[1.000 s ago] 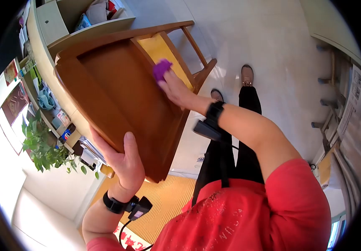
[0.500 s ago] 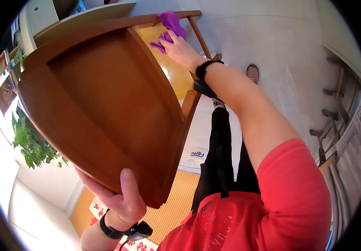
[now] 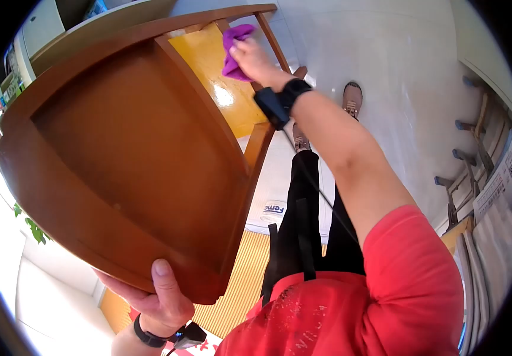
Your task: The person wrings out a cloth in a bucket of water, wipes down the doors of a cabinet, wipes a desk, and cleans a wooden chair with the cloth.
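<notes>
A brown wooden chair [image 3: 131,148] is tilted across the left half of the view, its panelled back nearest me. Beyond the back lies a shiny yellow seat panel [image 3: 205,68]. My left hand [image 3: 158,299] grips the lower edge of the chair back, thumb on the near face and fingers behind it. A crumpled purple cloth [image 3: 236,53] is in my right hand [image 3: 259,62], over the right side of the yellow panel beside the chair's far rail. Part of the cloth is hidden under the fingers.
My shoes [image 3: 352,99] stand on the pale floor [image 3: 386,59] right of the chair. Folding metal legs [image 3: 466,154] and grey fabric [image 3: 493,255] are at the right edge. A cabinet [image 3: 104,35] is behind the chair, with green leaves [image 3: 33,228] at the far left.
The chair back has come closer and shifted left and down with my left hand. My right hand and the cloth first moved up from the panel's lower edge, then slightly down.
</notes>
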Motion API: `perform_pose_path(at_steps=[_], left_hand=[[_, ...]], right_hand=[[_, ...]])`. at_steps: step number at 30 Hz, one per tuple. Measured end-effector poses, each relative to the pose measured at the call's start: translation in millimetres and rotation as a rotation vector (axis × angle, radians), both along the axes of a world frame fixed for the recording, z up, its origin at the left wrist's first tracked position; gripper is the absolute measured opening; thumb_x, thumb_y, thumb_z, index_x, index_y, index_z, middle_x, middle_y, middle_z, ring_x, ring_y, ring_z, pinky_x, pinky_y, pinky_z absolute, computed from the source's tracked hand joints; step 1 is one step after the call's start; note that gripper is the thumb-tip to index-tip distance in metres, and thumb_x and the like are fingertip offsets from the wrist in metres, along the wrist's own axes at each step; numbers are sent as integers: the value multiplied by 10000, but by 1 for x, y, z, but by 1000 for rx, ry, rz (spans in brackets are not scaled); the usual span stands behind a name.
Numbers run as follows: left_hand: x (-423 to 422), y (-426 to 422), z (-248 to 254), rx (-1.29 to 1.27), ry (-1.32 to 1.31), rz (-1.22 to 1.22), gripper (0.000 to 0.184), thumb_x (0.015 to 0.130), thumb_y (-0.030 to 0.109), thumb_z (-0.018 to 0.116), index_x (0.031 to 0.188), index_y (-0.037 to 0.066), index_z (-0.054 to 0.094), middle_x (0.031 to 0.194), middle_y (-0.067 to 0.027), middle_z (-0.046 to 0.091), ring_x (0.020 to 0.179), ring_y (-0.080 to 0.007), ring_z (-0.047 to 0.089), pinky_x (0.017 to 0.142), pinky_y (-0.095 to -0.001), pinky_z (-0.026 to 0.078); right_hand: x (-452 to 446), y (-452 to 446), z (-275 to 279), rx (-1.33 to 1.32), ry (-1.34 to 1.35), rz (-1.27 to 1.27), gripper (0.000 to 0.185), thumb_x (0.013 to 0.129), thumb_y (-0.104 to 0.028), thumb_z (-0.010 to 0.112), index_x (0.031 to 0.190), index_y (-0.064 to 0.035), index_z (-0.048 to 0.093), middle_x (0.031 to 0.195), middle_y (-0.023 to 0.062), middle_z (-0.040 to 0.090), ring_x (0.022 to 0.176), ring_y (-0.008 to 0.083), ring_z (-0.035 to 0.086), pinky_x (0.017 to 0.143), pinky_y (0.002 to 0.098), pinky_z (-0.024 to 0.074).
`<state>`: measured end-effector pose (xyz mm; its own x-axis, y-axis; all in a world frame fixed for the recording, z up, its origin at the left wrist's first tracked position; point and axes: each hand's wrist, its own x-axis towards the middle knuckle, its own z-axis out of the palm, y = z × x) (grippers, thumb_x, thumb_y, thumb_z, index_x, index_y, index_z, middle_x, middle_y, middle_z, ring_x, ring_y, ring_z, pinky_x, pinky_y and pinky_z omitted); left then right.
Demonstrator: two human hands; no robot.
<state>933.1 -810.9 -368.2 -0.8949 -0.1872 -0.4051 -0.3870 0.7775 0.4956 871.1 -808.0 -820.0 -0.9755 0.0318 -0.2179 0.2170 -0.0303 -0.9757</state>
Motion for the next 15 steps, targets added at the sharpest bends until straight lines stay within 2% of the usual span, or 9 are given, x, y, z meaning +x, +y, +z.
perform_pose_path(at_steps=[1,3,5,7,10,13,15], left_hand=[[-1,0,0,-3,8,-3,666,899,130,445,1421,-4,55,1431,-166,241,1293,-260,285,1060,-380,223],[-4,3,0,-4,-1,31,660,901,134,451,1421,-2,68,1426,-162,249,1288,-260,290,1061,-377,220],[-4,8,2,-33,-33,62,684,892,135,457,1419,-3,44,1427,-174,233,1290,-277,285,1062,-389,222],[-5,8,4,-95,-61,77,738,873,132,463,1416,-9,-16,1435,-203,192,1299,-310,270,1062,-416,227],[-2,5,2,-106,-25,33,727,880,141,463,1419,-7,-1,1439,-198,192,1301,-305,271,1064,-413,226],[1,1,-2,-30,60,22,612,910,112,450,1416,1,125,1412,-139,274,1279,-240,291,1065,-358,207],[1,2,-2,-25,61,20,609,911,107,453,1417,2,130,1409,-138,282,1275,-239,298,1063,-357,211]], right_hand=[[5,-12,3,97,44,-112,253,818,-206,522,991,-46,615,950,209,568,886,400,527,794,469,428],[25,-18,4,238,62,-74,281,771,-135,530,1035,-71,603,1022,202,552,898,414,513,795,474,423],[65,-10,10,238,30,-23,331,749,-70,523,1077,-69,573,1100,186,511,921,403,494,806,482,404],[96,-6,4,178,41,-111,230,750,-65,514,960,-33,603,1004,169,556,895,386,496,787,478,404],[128,24,-29,427,305,387,127,752,-65,512,812,-16,613,856,157,586,869,372,498,768,469,406],[172,20,-11,304,-239,176,127,756,-82,508,682,-34,600,741,144,581,837,360,504,753,461,400],[190,20,6,41,-236,58,144,756,-108,506,665,-51,603,743,151,578,800,356,506,752,460,390]])
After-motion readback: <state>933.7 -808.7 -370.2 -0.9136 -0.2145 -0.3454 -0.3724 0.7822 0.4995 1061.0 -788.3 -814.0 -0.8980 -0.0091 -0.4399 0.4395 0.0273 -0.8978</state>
